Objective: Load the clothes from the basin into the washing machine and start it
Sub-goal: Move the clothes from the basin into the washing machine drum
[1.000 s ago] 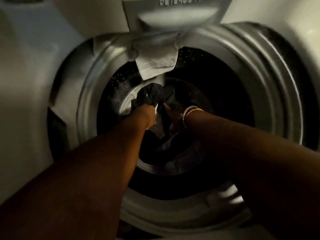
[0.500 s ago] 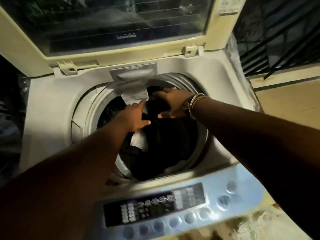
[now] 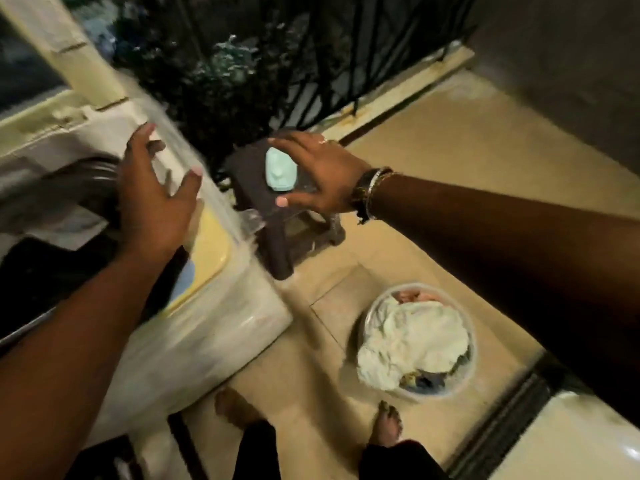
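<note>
Tiled floor (image 3: 398, 161) carries the basin (image 3: 472, 355); its clothes (image 3: 412, 344) look soft and light, so we grab bunched folds, hands (image 3: 156, 188) (image 3: 322, 178) spread, empty.

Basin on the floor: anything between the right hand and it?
Nothing visible. The right hand is open in the air over the dark stool; the basin of clothes sits uncovered on bare floor nearer the person.

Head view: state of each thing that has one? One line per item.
washing machine: lid up, drum open.
basin: on the floor, clothes inside.
clothes: piled in the basin, pale piece on top.
left hand: empty, fingers spread over the machine.
right hand: empty, fingers spread above the stool.
stool: upright beside the machine.
pale green object: lying on the stool.
</note>
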Demonstrator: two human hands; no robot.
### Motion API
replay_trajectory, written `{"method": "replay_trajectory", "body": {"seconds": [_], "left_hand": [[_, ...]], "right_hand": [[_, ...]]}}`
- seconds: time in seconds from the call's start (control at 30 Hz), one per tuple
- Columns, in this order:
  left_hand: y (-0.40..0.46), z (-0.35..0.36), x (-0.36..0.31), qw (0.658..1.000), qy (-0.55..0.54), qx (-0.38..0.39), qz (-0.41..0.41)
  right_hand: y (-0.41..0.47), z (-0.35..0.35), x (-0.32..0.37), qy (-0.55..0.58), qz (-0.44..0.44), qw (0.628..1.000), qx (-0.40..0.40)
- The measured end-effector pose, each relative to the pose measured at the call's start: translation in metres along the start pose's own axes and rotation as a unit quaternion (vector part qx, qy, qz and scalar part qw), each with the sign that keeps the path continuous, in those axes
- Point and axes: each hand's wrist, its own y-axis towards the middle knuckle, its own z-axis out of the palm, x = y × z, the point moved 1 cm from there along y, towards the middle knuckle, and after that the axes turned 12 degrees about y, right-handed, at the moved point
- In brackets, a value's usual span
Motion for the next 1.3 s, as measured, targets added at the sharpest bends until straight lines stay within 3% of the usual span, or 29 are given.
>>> {"method": "replay_trajectory", "body": {"seconds": [0.13,0.27,0.4,0.53,0.67,0.73,0.8,0.9,1.07,1.3], "left_hand": [[-0.034,0.078,-0.12,0.985,0.048,0.09,0.141],[-0.098,0.19,-0.17,0.943,0.058,0.207,0.256],[-0.198,0.31,-0.147,0.884,0.109,0.359,0.278],[-0.298,0.404,-0.084,0.795,0.14,0.499,0.316],[-0.357,0.47,-0.04,0.721,0.208,0.587,0.303],[-0.37,0.494,-0.033,0.702,0.233,0.603,0.298],[-0.377,0.514,-0.032,0.699,0.275,0.577,0.321],[-0.379,0.529,-0.043,0.73,0.312,0.522,0.313],[-0.365,0.528,-0.048,0.77,0.212,0.548,0.249],[-0.325,0.477,-0.053,0.843,0.108,0.491,0.191]], "right_hand": [[-0.153,-0.018,-0.084,-0.036,0.178,0.983,-0.001],[-0.296,0.029,-0.15,-0.03,0.327,0.944,0.012],[-0.409,0.131,-0.182,0.025,0.421,0.906,0.039],[-0.469,0.25,-0.196,0.065,0.471,0.877,0.068],[-0.48,0.338,-0.203,0.057,0.458,0.884,0.071],[-0.473,0.36,-0.206,0.049,0.448,0.89,0.068],[-0.463,0.374,-0.213,0.056,0.457,0.886,0.058],[-0.448,0.389,-0.22,0.057,0.499,0.863,0.052],[-0.427,0.379,-0.224,-0.009,0.526,0.851,0.015],[-0.422,0.328,-0.21,0.044,0.493,0.868,-0.041]]}}
